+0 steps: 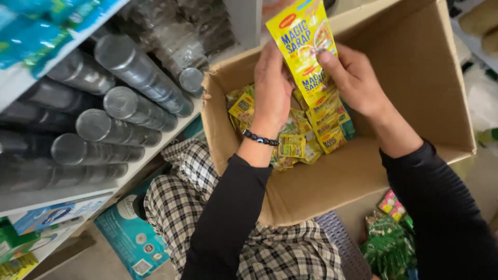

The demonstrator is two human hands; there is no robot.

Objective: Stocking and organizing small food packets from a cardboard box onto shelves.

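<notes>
- Your left hand and right hand both pinch a strip of yellow sachets, held up at top centre of the frame above the cardboard box.
- Step, as judged: lifting the strip out; its lower sachets trail onto the loose sachets inside.
- The next move calls for a straight lift clear of the tangle.
- Box walls close both sides; the shelf of bottles crowds the left; open room lies upward.

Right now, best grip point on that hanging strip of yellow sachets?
Probably the top sachet of the yellow sachet strip, pinched flat from both side edges, as the left hand and right hand do now. The strip hangs limp into the cardboard box, so a lower grip would likely let the top fold over.
</notes>
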